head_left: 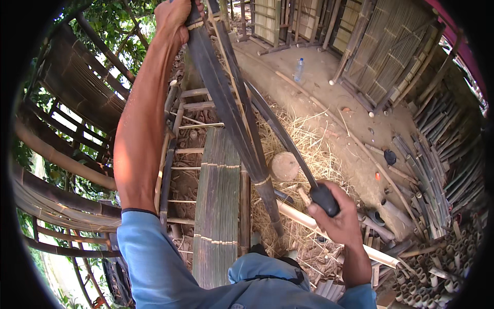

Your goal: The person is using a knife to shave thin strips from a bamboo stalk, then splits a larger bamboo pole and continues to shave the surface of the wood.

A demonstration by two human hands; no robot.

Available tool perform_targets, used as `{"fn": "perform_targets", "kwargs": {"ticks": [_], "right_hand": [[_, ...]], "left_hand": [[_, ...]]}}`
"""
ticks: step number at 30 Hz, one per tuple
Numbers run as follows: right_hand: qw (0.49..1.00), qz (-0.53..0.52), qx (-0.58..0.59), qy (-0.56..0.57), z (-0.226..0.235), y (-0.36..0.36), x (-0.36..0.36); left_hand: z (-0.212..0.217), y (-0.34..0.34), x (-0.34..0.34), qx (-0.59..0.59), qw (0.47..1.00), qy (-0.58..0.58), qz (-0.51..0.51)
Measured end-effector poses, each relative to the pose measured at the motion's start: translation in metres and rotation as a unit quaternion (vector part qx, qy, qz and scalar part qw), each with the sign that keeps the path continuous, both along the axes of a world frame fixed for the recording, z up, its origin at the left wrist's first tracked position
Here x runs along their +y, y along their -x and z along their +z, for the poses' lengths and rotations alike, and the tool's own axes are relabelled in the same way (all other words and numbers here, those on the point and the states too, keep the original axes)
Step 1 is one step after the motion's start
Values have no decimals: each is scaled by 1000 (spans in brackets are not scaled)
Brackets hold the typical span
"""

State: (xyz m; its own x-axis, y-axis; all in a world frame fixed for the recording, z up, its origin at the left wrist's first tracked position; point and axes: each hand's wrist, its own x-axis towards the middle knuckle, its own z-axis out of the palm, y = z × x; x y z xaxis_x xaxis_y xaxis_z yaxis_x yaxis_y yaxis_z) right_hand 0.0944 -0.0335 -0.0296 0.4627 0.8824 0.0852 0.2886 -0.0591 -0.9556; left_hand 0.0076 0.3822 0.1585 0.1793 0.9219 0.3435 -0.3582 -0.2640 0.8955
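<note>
Near the top edge my left hand [174, 19] is closed round the upper part of a long dark bamboo pole [222, 98], which is split lengthwise and slants down toward my body. My right hand [339, 213], at right of centre, grips the black handle of a machete [289, 143]. Its long curved blade points up and away, its far end beside or behind the split pole; whether they touch I cannot tell. A short pale stick [304, 195] shows at my right fingers. Below the pole lies a panel of flattened green bamboo [218, 206].
A bamboo ladder-like frame [177, 154] stands at left. A round log end [285, 166] sits among straw shavings [309, 131]. Farther off are a plastic bottle [299, 69] and woven bamboo panels [381, 56]. Cut bamboo pieces [432, 268] are piled at right.
</note>
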Motion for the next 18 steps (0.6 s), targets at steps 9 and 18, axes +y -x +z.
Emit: {"fn": "perform_targets", "kwargs": {"ticks": [9, 18], "right_hand": [[989, 65, -118, -67, -17, -11, 60], [996, 32, -44, 64, -13, 14, 36]], "left_hand": [[0, 16, 31, -1, 989, -53, -137], [-6, 26, 32, -21, 986, -27, -164]]}}
